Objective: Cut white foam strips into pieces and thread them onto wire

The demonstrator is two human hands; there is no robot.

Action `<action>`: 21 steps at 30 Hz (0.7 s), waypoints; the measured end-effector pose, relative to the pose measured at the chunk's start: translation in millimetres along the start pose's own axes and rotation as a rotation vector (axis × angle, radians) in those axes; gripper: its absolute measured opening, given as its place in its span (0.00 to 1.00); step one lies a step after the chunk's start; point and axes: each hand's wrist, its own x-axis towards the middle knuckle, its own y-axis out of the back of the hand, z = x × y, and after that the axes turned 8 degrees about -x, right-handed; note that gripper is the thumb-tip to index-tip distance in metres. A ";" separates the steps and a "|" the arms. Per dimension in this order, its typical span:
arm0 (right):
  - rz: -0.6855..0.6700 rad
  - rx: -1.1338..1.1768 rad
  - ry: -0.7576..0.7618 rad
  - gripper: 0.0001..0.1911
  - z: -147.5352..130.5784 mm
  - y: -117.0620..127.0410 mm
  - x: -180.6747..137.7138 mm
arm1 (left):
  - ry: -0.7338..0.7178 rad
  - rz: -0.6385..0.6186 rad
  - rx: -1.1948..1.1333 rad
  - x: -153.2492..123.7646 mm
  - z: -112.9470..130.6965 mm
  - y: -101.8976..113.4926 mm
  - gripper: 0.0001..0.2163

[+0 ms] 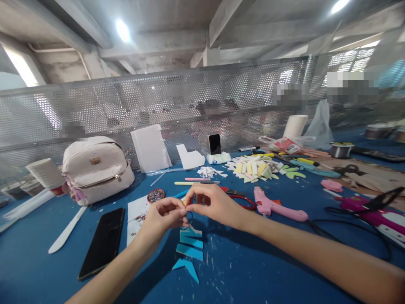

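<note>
My left hand (167, 213) and my right hand (211, 204) meet above the middle of the blue table, with thumbs and fingers pinched together. A little yellow shows at the fingertips, but what they hold is too small and too covered to name. Just below my hands lie several cut strips of blue sheet (190, 250) in a loose row. Nearer to me is a pointed, V-shaped blue piece (186, 267). Behind my right hand lie red-handled scissors (245, 202), partly hidden. To its right rests a pink glue gun (275, 206).
A black phone (103, 240), a white plastic knife (67, 231) and a pale backpack (96, 171) are on the left. Behind my left hand is a red dish of small beads (156, 195). Pale cut strips (253, 168) are heaped at the back. A perforated metal screen (177, 101) stands behind.
</note>
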 end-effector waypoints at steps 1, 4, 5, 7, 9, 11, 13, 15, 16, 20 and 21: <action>0.006 0.006 -0.001 0.02 -0.8 -0.3 -0.2 | 0.000 0.000 -0.002 -0.3 -0.2 -0.1 0.16; 0.014 0.021 -0.005 0.02 -3.1 -0.9 -0.6 | 0.001 0.002 0.003 -0.6 -1.6 0.0 0.16; 0.014 0.021 -0.004 0.02 -3.7 -0.9 -0.7 | 0.001 0.002 0.006 -0.7 -2.2 0.1 0.16; 0.012 0.009 0.002 0.02 -4.7 -0.7 -1.0 | 0.004 0.004 0.014 -0.7 -3.7 0.1 0.16; 0.008 -0.011 0.012 0.02 -5.3 -0.4 -1.5 | 0.007 0.009 0.022 -0.6 -5.1 -0.5 0.17; 0.000 -0.034 0.027 0.03 -5.3 -0.4 -2.0 | 0.012 0.017 0.030 -0.5 -6.3 -1.7 0.17; -0.014 -0.053 0.046 0.03 -4.8 -0.4 -2.6 | 0.020 0.023 0.040 -0.6 -7.0 -3.2 0.17; -0.027 -0.067 0.057 0.04 -4.0 -0.4 -3.1 | 0.029 0.027 0.046 -1.1 -7.1 -4.6 0.17; -0.029 -0.072 0.058 0.04 -3.6 -0.3 -3.3 | 0.035 0.028 0.047 -1.4 -6.9 -5.2 0.16; -0.041 -0.087 0.056 0.04 -2.1 0.0 -3.8 | 0.053 0.029 0.038 -2.8 -6.3 -7.1 0.16; -0.046 -0.089 0.057 0.04 -1.9 -0.1 -3.9 | 0.056 0.029 0.033 -2.9 -6.4 -7.4 0.16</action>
